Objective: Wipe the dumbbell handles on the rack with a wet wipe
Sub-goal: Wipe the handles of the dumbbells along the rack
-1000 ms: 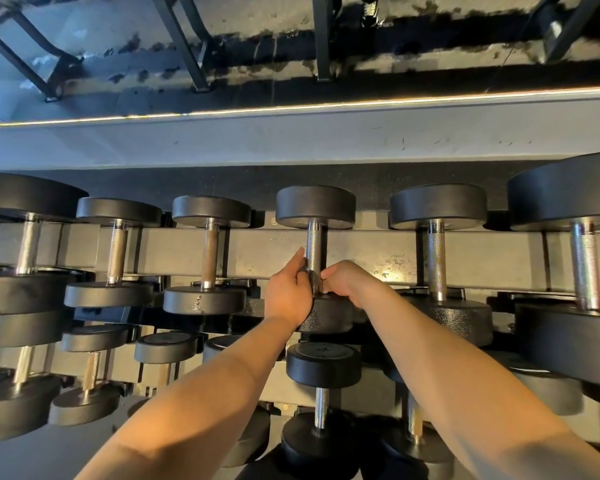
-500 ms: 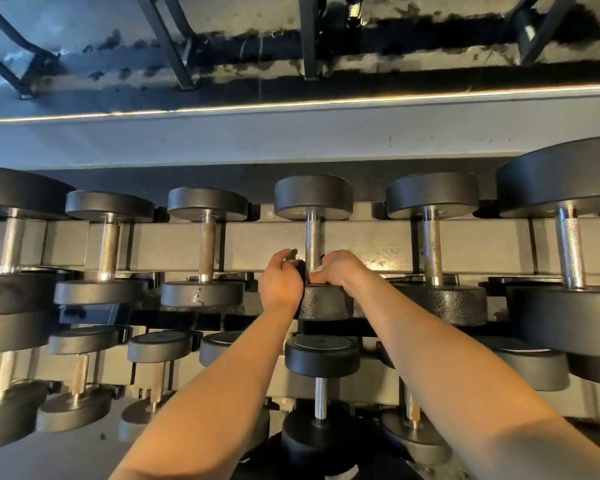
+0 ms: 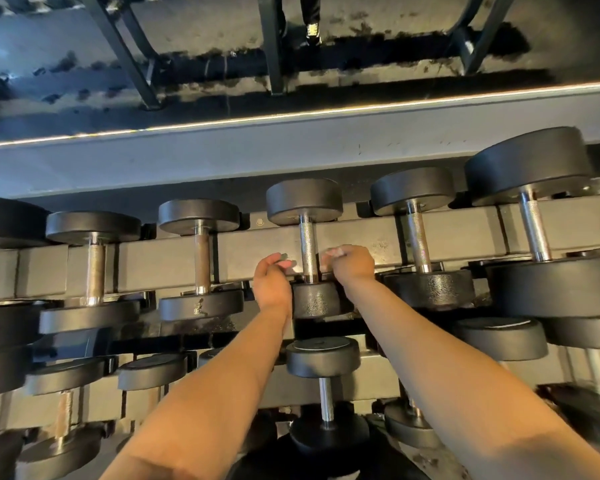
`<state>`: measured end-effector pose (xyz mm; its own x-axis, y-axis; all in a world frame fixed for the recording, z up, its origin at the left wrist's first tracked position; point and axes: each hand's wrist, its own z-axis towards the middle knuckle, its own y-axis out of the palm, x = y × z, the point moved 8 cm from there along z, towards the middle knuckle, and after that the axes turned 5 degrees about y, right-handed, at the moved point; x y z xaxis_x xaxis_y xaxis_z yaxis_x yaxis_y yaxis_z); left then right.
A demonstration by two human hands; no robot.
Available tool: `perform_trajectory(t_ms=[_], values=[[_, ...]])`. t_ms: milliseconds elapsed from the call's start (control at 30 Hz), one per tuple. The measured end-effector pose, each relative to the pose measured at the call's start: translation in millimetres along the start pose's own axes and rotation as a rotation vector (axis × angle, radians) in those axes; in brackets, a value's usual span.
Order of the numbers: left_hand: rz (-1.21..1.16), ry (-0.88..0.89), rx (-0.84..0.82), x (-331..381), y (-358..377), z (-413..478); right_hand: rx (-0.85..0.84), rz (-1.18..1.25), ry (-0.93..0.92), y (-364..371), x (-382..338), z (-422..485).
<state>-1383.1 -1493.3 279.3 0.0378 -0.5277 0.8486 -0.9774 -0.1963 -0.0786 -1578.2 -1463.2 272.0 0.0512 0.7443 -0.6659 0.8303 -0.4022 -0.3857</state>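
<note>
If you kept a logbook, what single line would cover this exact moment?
step: wiping handle | left hand: left of handle, fingers curled | right hand: right of handle, something pale at fingertips | rack: top row

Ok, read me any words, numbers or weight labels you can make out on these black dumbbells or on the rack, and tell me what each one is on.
No text can be read here.
Round black dumbbell end cap on the lower tier: faint markings, too blurred to read.
Chrome knurled handle between the left hand and right hand: no print visible.
Dark metal rack rail: bare, no label.
</note>
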Motion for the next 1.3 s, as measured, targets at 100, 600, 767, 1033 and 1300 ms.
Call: perform_trajectory(t_ms=[100,600,767,1033,1300], values=[[0.009,0.041,-0.085,-5.9,-3.5,1.5,0.04,0.073,-0.126,-1.3,-16.0,-5.7],[0.346,0.223,-0.556,3.0,10.7,-4.0,-0.03,-0.054,-0.183,25.1,-22.1,-40.9],[0.472,0.385,-0.673,19.5,16.6,-6.2,0.013,-0.04,-0.301,26.4,-27.4,-54.7],[0.508,0.47,-0.352,42.6,42.7,49.7,0.271,-0.191,-0.228,19.8,-25.5,-49.5],[0.389,0.391,-0.287,39.8,76.7,65.7,0.311,-0.192,-0.217,18.0,-23.2,-43.7]])
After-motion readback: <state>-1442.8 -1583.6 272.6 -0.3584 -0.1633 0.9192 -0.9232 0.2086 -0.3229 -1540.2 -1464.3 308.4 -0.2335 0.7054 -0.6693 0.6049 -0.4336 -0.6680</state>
